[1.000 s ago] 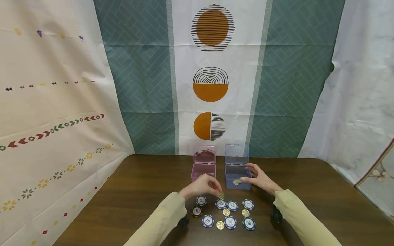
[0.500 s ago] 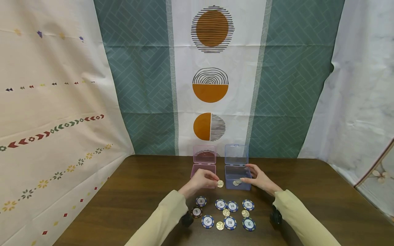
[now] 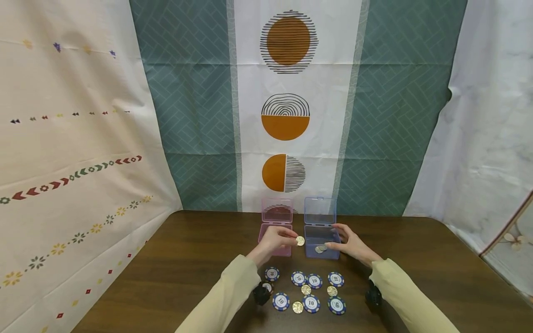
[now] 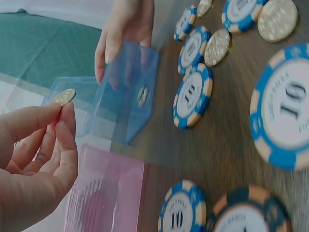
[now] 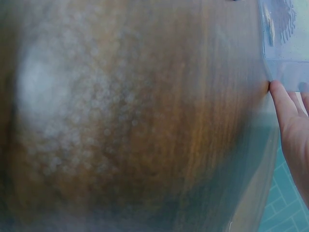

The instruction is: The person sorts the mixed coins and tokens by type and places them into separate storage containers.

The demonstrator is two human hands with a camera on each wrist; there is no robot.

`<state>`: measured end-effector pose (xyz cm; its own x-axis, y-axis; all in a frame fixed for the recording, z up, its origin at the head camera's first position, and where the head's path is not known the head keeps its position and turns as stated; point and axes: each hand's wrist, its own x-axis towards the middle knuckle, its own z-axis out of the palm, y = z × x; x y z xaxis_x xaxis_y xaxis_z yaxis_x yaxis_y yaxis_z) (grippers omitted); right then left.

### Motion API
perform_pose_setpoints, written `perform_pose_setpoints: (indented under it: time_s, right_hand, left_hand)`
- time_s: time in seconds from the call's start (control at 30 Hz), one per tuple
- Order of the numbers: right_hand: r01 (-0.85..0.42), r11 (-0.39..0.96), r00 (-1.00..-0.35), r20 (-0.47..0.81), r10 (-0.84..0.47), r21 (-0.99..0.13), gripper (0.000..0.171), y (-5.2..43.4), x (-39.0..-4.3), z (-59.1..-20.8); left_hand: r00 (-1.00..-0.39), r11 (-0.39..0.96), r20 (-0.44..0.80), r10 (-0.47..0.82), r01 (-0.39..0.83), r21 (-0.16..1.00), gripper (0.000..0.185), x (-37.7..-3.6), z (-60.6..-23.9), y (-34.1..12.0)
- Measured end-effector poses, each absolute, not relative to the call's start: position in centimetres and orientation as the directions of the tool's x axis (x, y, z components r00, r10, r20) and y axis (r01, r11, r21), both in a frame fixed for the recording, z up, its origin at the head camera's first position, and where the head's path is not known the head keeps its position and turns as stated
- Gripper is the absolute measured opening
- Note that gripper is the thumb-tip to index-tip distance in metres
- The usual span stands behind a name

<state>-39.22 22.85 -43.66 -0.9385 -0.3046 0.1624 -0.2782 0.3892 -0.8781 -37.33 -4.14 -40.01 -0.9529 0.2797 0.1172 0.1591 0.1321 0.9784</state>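
Head view shows me my left hand [image 3: 275, 240] pinching a gold coin [image 3: 300, 241] at its fingertips, lifted off the worktop [image 3: 187, 263] between the pink box [image 3: 275, 234] and the blue box [image 3: 319, 239]. My right hand [image 3: 347, 240] rests against the blue box with its fingers fairly straight, pressing the wall rather than wrapping it. Inside that box I make out two coins [image 3: 320, 249]. Chips [image 3: 311, 302] and more coins lie nearer me; one dark chip is partly covered by my left sleeve [image 3: 233, 296]. The right wrist view is mostly blurred wood, with only fingertips [image 5: 285, 108] at the box edge.
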Motion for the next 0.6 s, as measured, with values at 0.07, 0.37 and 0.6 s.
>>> perform_pose_setpoints:
  time_s: [0.07,0.37,0.6]
  right_hand:
    - [-0.281,0.393,-0.938,0.164,-0.305,-0.875,0.074,22.9,-39.2,-43.7]
    - [-0.253,0.384,-0.944,0.141,-0.298,-0.888,0.075,22.6,-39.0,-43.5]
    - [-0.261,0.395,-0.945,0.149,-0.291,-0.881,0.076,22.7,-39.3,-43.7]
  left_hand:
    - [-0.955,0.102,0.123,0.271,0.156,0.982,0.015,-37.3,-40.1,-3.7]
    - [-0.968,0.039,0.108,0.225,0.12,0.992,0.014,-37.2,-39.7,-2.1]
    - [-0.982,0.024,0.079,0.172,0.084,0.996,0.013,-38.0,-39.6,-1.2]
